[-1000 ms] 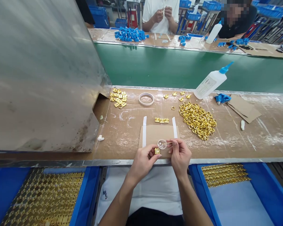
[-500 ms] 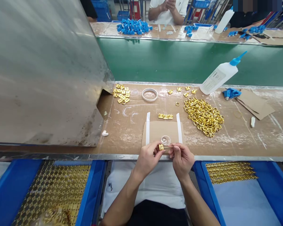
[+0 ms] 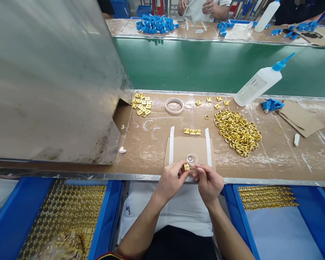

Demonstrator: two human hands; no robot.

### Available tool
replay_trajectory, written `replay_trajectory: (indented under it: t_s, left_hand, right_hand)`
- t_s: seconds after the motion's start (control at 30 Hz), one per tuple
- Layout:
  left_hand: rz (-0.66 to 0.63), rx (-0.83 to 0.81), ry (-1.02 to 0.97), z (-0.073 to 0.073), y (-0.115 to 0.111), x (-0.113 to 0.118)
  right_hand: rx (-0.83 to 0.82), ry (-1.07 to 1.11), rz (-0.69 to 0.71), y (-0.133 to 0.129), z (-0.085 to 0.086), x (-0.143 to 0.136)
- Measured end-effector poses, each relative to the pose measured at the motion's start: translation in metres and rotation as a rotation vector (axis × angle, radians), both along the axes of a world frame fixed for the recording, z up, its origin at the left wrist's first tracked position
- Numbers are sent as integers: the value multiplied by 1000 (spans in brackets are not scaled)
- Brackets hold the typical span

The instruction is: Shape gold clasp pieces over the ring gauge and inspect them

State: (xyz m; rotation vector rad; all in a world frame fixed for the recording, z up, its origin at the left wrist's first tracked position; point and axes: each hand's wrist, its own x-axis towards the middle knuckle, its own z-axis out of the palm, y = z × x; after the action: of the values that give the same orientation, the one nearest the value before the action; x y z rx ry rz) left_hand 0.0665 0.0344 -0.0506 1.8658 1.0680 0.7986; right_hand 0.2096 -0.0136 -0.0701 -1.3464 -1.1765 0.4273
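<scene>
Between the thumb and fingers of my left hand (image 3: 171, 182) is a small square gold piece (image 3: 186, 167). My right hand (image 3: 209, 181) pinches a thin stick (image 3: 193, 168), whose tip meets the gold piece. Just beyond them a small clear round dish (image 3: 192, 159) rests on a cardboard pad (image 3: 191, 146) with white tape strips on both sides. Past the pad lies a short row of gold pieces (image 3: 192, 131). A large heap of gold rings (image 3: 238, 133) sits to the right, and more square gold pieces (image 3: 141, 104) are at the back left.
A metal housing (image 3: 51, 86) fills the left side. A white tape roll (image 3: 174, 105), a slanted bottle (image 3: 258, 86) and a blue bundle (image 3: 272, 105) stand toward the back. Blue trays (image 3: 99, 220) flank my lap. Across the green belt (image 3: 200, 66), another person's hands show.
The view has shifted slightly. My hands keep the same hold on the gold piece and the stick. Across the belt, the other person's hands have moved apart.
</scene>
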Motion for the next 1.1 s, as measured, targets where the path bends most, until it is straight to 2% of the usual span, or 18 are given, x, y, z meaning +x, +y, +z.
replay_trajectory:
  t_s: [0.6,1.1]
  left_hand:
    - [-10,89,-17,-4,-1,-1]
    - [-3,139,-22,-6,-1,-1]
  right_hand:
    - [73,-114,27,0,-3,1]
    - [99,-115,-40,-2,-11,-1]
